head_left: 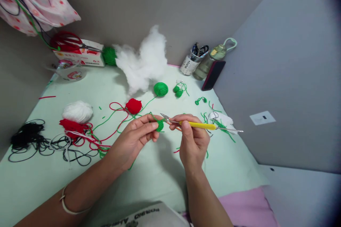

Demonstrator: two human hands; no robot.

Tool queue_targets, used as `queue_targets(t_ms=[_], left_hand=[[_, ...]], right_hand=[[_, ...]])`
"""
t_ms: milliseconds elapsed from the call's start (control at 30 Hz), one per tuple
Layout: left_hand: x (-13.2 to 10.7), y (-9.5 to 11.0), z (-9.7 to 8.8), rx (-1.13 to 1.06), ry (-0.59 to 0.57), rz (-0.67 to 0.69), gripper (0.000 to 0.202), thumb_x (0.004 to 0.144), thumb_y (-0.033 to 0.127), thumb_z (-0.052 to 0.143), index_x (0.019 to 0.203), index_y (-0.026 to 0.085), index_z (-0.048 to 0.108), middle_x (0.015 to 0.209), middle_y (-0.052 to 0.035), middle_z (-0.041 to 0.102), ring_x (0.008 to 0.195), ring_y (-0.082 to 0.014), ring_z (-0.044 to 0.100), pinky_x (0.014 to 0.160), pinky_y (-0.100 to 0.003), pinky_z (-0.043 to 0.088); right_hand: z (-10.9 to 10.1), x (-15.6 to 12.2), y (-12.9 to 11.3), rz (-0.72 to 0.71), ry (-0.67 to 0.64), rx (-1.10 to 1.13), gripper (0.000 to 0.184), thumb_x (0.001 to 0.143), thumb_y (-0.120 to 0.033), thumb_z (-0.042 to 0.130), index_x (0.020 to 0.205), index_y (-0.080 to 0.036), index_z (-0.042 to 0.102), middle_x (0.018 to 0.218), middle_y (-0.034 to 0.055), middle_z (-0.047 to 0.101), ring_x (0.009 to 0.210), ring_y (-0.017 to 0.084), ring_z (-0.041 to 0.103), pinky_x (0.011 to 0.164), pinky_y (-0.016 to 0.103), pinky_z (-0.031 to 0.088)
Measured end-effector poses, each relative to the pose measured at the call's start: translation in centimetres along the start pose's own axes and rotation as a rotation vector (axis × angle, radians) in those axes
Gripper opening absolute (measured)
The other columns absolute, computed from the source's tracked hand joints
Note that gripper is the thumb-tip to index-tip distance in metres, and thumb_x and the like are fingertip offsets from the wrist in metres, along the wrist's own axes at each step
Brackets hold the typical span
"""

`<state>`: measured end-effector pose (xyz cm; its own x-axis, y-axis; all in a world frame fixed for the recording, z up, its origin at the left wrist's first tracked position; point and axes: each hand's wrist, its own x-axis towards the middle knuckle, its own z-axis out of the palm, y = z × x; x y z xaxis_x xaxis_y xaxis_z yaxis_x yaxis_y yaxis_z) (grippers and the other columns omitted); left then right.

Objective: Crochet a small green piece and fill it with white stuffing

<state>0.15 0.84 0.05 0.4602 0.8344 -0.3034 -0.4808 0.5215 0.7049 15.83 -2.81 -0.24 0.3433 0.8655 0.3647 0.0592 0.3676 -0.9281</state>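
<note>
My left hand (137, 131) pinches a small green crocheted piece (160, 125) between thumb and fingertips, just above the pale green cloth (149, 177). My right hand (190, 136) is closed on a yellow-handled crochet hook (198, 125) and on small metal snips (166, 117), whose tips point at the green piece. A green strand runs from the piece towards a green yarn ball (161, 89) farther back. A red yarn ball (133, 106) lies just beyond my left hand.
White stuffing (144, 62) is piled at the back by a box with red scissors (77, 51). White yarn (77, 111), red yarn and black cord (32, 138) lie at left. A pen cup (191, 60), bottle (210, 62) and phone (213, 74) stand at back right. Grey walls enclose the space.
</note>
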Motion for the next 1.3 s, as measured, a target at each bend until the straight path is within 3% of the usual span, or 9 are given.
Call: queue_targets(t_ms=[267, 367, 467, 567, 733, 933, 1133, 1300], left_hand=[[0.1, 0.0, 0.2, 0.059, -0.02, 0.021, 0.013, 0.085, 0.023, 0.08, 0.097, 0.018, 0.076, 0.091, -0.0004, 0.065, 0.067, -0.0074, 0.058, 0.061, -0.019, 0.049], [-0.2, 0.2, 0.5, 0.109, -0.043, 0.006, 0.015, 0.085, 0.025, 0.079, 0.098, 0.018, 0.075, 0.084, 0.0005, 0.066, 0.057, -0.0057, 0.053, 0.054, -0.019, 0.042], [-0.4, 0.4, 0.6, 0.177, -0.054, -0.011, 0.032, 0.085, 0.029, 0.081, 0.115, 0.021, 0.073, 0.077, 0.0032, 0.063, 0.045, -0.0016, 0.037, 0.046, -0.02, 0.031], [-0.5, 0.7, 0.5, 0.224, -0.032, -0.012, 0.053, 0.084, 0.031, 0.083, 0.134, 0.027, 0.068, 0.089, 0.0019, 0.066, 0.043, 0.0008, 0.03, 0.042, -0.021, 0.023], [-0.2, 1.0, 0.3, 0.193, 0.012, 0.03, 0.054, 0.08, 0.029, 0.086, 0.131, 0.025, 0.07, 0.09, 0.0011, 0.065, 0.046, 0.0, 0.039, 0.042, -0.019, 0.029], [-0.2, 1.0, 0.2, 0.185, 0.031, 0.042, 0.047, 0.082, 0.028, 0.084, 0.128, 0.024, 0.072, 0.093, 0.0022, 0.061, 0.047, 0.001, 0.044, 0.042, -0.017, 0.031], [-0.4, 1.1, 0.3, 0.223, 0.027, -0.002, 0.07, 0.08, 0.028, 0.085, 0.145, 0.026, 0.059, 0.094, 0.0004, 0.065, 0.044, 0.0014, 0.03, 0.038, -0.018, 0.022], [-0.4, 1.2, 0.3, 0.195, -0.053, -0.043, 0.085, 0.083, 0.027, 0.084, 0.158, 0.029, 0.044, 0.089, 0.0022, 0.065, 0.047, -0.0005, 0.024, 0.038, -0.015, 0.022]], right_hand=[[0.2, -0.2, 0.0, -0.082, -0.015, -0.086, 0.018, 0.102, -0.024, 0.058, 0.098, -0.024, 0.076, 0.091, 0.0033, 0.072, 0.073, 0.014, 0.068, 0.068, 0.031, 0.057], [0.4, -0.1, 0.1, -0.074, -0.05, -0.079, 0.017, 0.101, -0.025, 0.059, 0.098, -0.025, 0.076, 0.09, 0.0039, 0.073, 0.078, 0.017, 0.068, 0.068, 0.033, 0.057], [0.5, 0.0, 0.3, -0.084, -0.099, -0.051, 0.016, 0.1, -0.024, 0.062, 0.098, -0.026, 0.078, 0.092, 0.0042, 0.076, 0.089, 0.019, 0.069, 0.075, 0.035, 0.057], [0.4, 0.1, 0.4, -0.059, -0.103, -0.006, 0.016, 0.099, -0.025, 0.063, 0.098, -0.027, 0.079, 0.093, 0.0039, 0.077, 0.089, 0.019, 0.069, 0.076, 0.035, 0.057], [0.1, 0.1, 0.7, 0.133, -0.083, 0.15, 0.016, 0.1, -0.031, 0.063, 0.098, -0.025, 0.078, 0.095, 0.0039, 0.076, 0.076, 0.015, 0.067, 0.07, 0.031, 0.057], [0.0, 0.4, 0.6, 0.149, -0.085, 0.204, 0.017, 0.1, -0.032, 0.063, 0.097, -0.024, 0.077, 0.096, 0.0037, 0.076, 0.076, 0.013, 0.067, 0.071, 0.03, 0.057], [0.1, 0.2, 0.6, 0.15, -0.149, 0.13, 0.018, 0.099, -0.035, 0.063, 0.097, -0.024, 0.078, 0.097, 0.005, 0.075, 0.082, 0.016, 0.068, 0.072, 0.031, 0.057], [0.1, 0.1, 0.6, 0.114, -0.161, 0.091, 0.016, 0.099, -0.032, 0.064, 0.097, -0.025, 0.079, 0.094, 0.004, 0.074, 0.086, 0.017, 0.068, 0.072, 0.03, 0.057]])
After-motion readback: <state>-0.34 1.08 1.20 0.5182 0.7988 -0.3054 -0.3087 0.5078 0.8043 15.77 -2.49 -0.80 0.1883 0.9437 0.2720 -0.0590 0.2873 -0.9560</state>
